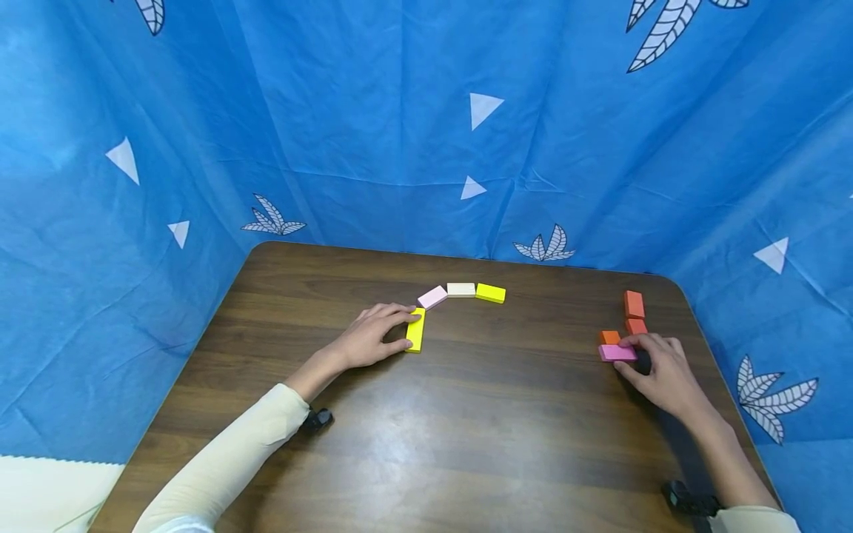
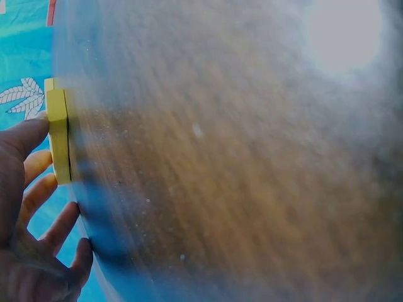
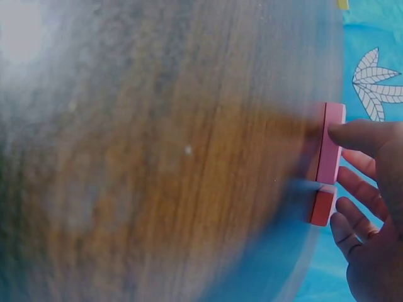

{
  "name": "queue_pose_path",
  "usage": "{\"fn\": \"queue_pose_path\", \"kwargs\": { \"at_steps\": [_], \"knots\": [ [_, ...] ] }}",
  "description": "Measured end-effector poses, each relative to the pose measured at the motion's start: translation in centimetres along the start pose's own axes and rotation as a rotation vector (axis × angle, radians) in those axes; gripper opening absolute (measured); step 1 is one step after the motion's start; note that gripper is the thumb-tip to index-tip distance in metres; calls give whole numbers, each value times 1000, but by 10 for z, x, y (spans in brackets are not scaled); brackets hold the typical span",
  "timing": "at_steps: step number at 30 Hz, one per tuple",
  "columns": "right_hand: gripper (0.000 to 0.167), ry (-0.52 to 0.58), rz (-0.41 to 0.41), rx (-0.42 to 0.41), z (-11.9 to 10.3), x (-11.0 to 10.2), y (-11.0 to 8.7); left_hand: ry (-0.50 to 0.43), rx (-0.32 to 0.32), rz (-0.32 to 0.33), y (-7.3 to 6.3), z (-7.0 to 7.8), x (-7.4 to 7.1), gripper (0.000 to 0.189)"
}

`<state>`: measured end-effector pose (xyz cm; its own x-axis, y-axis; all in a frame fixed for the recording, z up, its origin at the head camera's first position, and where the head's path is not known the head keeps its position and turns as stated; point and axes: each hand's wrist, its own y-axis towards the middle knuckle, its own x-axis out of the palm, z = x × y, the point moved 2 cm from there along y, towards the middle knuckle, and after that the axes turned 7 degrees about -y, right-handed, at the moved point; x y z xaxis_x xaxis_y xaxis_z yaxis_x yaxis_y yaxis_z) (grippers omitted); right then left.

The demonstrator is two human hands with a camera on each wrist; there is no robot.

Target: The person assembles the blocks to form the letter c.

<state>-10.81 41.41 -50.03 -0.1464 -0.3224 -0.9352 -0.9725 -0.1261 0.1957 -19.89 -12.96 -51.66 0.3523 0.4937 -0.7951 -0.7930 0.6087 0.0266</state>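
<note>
My left hand (image 1: 371,334) holds a long yellow block (image 1: 415,331) by its two ends, thumb at the near end and a fingertip at the far end. In the left wrist view this yellow block (image 2: 59,138) sits at the table's edge line, with the other fingers spread beside it. Over on the right, my right hand (image 1: 666,374) pinches a pink block (image 1: 616,354) between thumb and fingers. An orange block (image 1: 609,337) lies right behind the pink one. The right wrist view shows the thumb on the pink block (image 3: 332,145) and a red block (image 3: 323,205) close to its end.
A pale pink block (image 1: 432,297), a white block (image 1: 460,290) and another yellow block (image 1: 490,293) form a curved row beyond the left hand. Two red-orange blocks (image 1: 634,304) line up behind the right hand. Blue patterned cloth (image 1: 400,133) hangs around the wooden table (image 1: 466,429).
</note>
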Motion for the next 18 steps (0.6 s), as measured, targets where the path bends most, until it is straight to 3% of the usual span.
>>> {"fn": "queue_pose_path", "kwargs": {
  "at_steps": [9, 18],
  "knots": [
    [43, 3, -67, 80, -1, 1, 0, 2, -10, -4, -1, -1, 1, 57],
    [41, 12, -59, 74, 0, 2, -2, 10, -3, 2, 0, -2, 1, 57]
  ]
}}
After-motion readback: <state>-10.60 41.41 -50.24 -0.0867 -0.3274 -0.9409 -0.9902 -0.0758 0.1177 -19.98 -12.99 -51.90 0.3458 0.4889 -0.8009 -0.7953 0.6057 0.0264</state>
